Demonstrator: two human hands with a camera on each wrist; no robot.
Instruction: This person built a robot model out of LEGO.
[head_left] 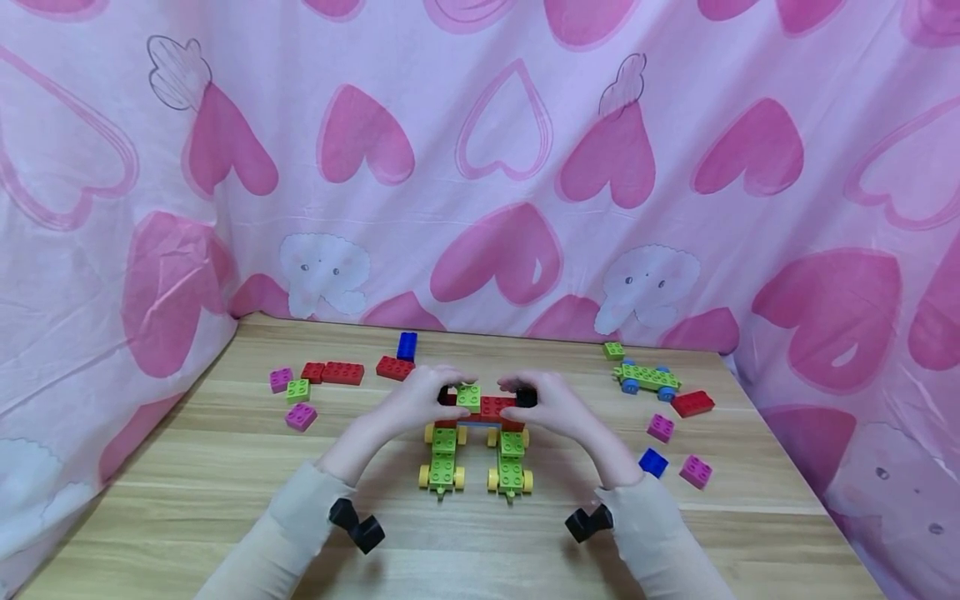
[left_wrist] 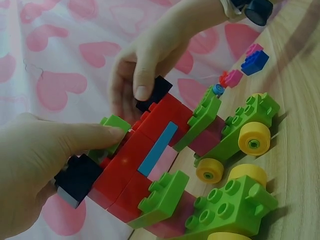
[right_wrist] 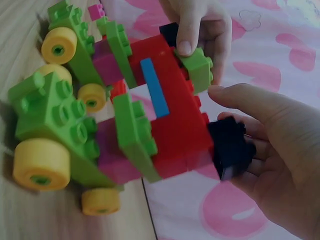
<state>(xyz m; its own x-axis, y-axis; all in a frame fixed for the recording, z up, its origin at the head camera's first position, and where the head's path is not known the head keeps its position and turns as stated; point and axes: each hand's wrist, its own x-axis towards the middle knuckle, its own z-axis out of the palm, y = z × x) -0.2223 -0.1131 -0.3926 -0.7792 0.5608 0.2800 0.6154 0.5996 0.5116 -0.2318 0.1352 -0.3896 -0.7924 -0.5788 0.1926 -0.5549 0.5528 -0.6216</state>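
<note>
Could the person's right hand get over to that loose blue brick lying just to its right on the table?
Probably yes. The blue brick lies loose on the table just beside the right hand, nothing between them. But that hand grips a black block on the brick model.

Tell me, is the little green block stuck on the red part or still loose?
Cannot tell for sure. The green block sits on top of the red bridge, with the left hand fingers touching it; whether it is pressed fully down is hidden.

Home play table, heart-print sheet backdrop.
</note>
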